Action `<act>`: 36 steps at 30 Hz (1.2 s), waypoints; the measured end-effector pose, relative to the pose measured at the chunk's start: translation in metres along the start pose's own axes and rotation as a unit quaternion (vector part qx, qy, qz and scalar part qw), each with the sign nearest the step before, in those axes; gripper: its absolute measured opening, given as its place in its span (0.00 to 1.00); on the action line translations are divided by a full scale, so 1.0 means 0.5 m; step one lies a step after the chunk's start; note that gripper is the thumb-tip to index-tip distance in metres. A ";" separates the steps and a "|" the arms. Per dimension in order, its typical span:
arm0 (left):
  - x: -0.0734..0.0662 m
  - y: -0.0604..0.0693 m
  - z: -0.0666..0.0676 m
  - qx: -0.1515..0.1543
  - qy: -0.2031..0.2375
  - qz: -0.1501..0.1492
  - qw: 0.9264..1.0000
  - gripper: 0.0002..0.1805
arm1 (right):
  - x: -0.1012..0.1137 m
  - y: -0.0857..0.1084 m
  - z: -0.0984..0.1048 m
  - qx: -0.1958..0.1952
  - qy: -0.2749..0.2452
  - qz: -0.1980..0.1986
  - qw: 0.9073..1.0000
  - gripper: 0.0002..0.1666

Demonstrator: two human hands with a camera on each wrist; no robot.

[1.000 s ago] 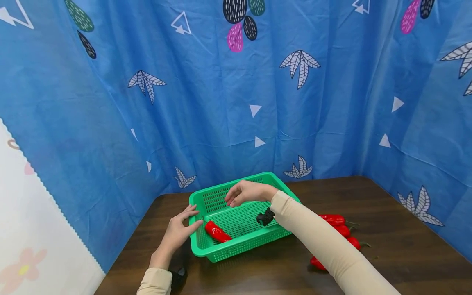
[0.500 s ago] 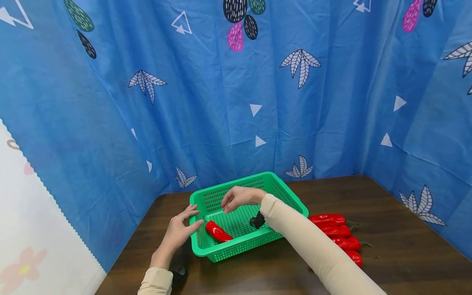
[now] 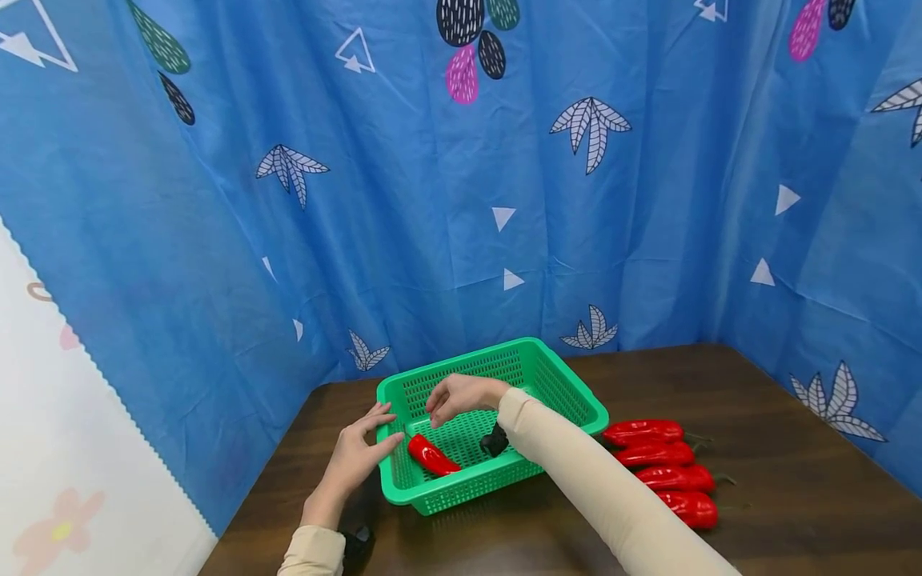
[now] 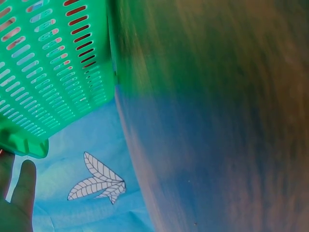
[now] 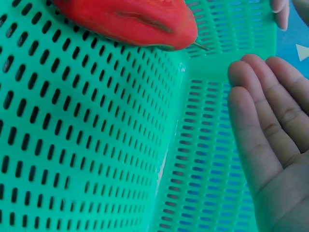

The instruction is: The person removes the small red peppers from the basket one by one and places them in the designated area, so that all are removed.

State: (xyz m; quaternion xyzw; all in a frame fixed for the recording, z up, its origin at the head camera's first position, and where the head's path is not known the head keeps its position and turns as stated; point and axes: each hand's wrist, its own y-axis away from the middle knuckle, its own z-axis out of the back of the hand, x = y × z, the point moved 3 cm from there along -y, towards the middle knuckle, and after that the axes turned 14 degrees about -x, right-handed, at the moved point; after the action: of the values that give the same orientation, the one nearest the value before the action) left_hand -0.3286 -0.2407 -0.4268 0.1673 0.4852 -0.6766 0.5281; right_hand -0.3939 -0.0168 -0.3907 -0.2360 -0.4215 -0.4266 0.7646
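Note:
A green plastic basket (image 3: 497, 472) with slotted walls sits on the table. One red chili pepper (image 3: 433, 456) lies in its left part, and the right wrist view shows this pepper (image 5: 133, 21) close up, stem and all. My left hand (image 3: 355, 452) rests at the basket's left rim, fingers and thumb spread; the left wrist view catches only some fingers (image 4: 23, 186) by the rim. Over the basket's inside is my right hand (image 3: 461, 396), to the upper right of the pepper. Its fingers (image 5: 256, 116) are loosely extended with nothing in them, apart from the pepper.
Several red chili peppers (image 3: 677, 478) lie in a row on the dark wooden table (image 3: 778, 472), right of the basket and beside my right sleeve (image 3: 598, 488). A blue patterned curtain (image 3: 446, 200) hangs behind the table. White patterned cloth (image 3: 72, 448) is at the left.
My right hand has moved a little left and lower over the basket. The sleeve has shifted left, showing more of the pepper row. My left hand stays at the rim.

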 end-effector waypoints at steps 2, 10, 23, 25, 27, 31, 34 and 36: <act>-0.003 -0.001 0.002 0.000 -0.001 0.000 1.000 0.28 | 0.005 -0.005 -0.001 0.001 0.003 0.004 1.000 0.22; -0.004 0.001 0.001 0.003 0.004 0.004 1.000 0.27 | -0.004 -0.012 0.004 -0.004 0.044 -0.008 0.999 0.27; -0.003 0.001 0.002 -0.001 0.004 0.006 1.000 0.27 | -0.011 -0.023 -0.002 0.031 0.088 -0.009 0.996 0.30; -0.003 0.002 0.001 0.000 0.004 0.003 1.000 0.27 | -0.012 -0.026 -0.002 0.030 0.096 -0.011 0.995 0.30; -0.002 0.003 0.001 0.002 0.004 0.002 1.000 0.27 | -0.014 -0.031 -0.005 0.031 0.099 -0.014 0.995 0.30; -0.001 0.006 0.004 0.001 -0.001 0.002 1.000 0.27 | -0.012 -0.040 -0.014 0.044 0.088 -0.014 0.995 0.30; 0.000 0.005 0.003 0.000 -0.002 0.002 1.000 0.27 | -0.010 -0.046 -0.019 0.052 0.088 -0.012 0.995 0.30; 0.000 0.005 0.002 0.001 0.000 0.000 1.000 0.27 | -0.010 -0.047 -0.023 0.047 0.105 -0.009 0.993 0.29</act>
State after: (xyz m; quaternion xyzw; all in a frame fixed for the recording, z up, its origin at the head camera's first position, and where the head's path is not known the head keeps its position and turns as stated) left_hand -0.3261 -0.2414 -0.4273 0.1676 0.4846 -0.6769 0.5281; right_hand -0.4106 -0.0351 -0.4010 -0.1499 -0.3607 -0.4359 0.8108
